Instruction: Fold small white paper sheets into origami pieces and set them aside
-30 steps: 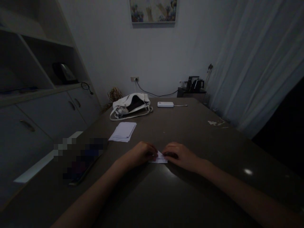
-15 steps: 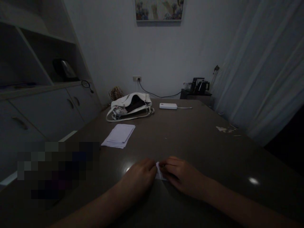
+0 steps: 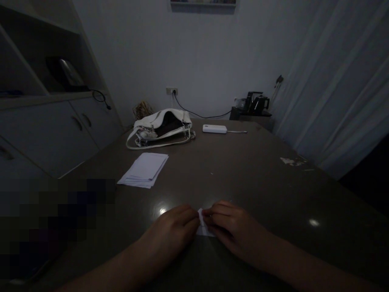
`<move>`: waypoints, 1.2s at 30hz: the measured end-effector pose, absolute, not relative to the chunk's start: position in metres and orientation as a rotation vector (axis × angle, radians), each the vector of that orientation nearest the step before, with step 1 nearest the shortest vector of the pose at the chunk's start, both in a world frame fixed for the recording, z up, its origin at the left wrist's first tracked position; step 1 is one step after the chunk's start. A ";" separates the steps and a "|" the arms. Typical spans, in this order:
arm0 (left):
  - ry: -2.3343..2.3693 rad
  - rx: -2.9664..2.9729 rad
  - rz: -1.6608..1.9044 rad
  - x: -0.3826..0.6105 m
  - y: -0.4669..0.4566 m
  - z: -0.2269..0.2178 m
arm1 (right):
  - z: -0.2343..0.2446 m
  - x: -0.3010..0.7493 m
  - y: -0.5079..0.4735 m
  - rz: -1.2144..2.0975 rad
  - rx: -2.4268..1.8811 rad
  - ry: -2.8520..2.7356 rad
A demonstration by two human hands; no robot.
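Observation:
A small folded piece of white paper (image 3: 203, 227) lies on the dark table (image 3: 249, 178) close in front of me. My left hand (image 3: 170, 233) pinches its left side with curled fingers. My right hand (image 3: 232, 227) grips its right side, fingertips meeting the left hand's over the paper. Most of the paper is hidden under the fingers. Both forearms rest low over the near table edge.
A stack of white paper sheets (image 3: 145, 169) lies left of centre. Farther back sit a white handbag (image 3: 161, 127) and a white power bank (image 3: 214, 129) with a cable. Cabinets stand on the left, a curtain (image 3: 334, 89) on the right, a kettle (image 3: 255, 103) at the back.
My view tilted downward, so the picture on the wall slid almost out of sight. Both hands drew closer to me and closer together on the folded paper, which now shows less.

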State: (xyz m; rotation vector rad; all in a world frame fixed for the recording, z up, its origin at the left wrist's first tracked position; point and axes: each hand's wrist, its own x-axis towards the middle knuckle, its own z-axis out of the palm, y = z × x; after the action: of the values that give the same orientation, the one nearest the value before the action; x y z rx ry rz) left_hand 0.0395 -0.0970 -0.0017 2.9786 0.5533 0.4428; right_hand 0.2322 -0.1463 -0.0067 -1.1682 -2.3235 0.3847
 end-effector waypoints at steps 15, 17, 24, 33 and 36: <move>0.538 2.968 0.359 0.038 -0.098 0.003 | -0.005 0.232 -0.146 0.428 -1.176 -2.329; 0.533 2.959 0.365 0.037 -0.098 0.004 | -0.005 0.232 -0.146 0.423 -1.171 -2.334; 0.531 2.895 0.333 0.036 -0.097 0.009 | -0.006 0.233 -0.146 0.404 -1.150 -2.330; 0.628 2.712 0.269 0.030 -0.100 0.014 | -0.007 0.236 -0.146 0.359 -1.118 -2.391; 0.626 2.667 0.288 0.029 -0.100 0.014 | -0.008 0.237 -0.147 0.350 -1.115 -2.397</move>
State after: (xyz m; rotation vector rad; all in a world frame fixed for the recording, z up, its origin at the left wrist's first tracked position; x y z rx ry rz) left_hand 0.0285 -0.1002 0.0137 2.6675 0.6258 0.2884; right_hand 0.2372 -0.1467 -0.0076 -1.1149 -2.3966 0.3497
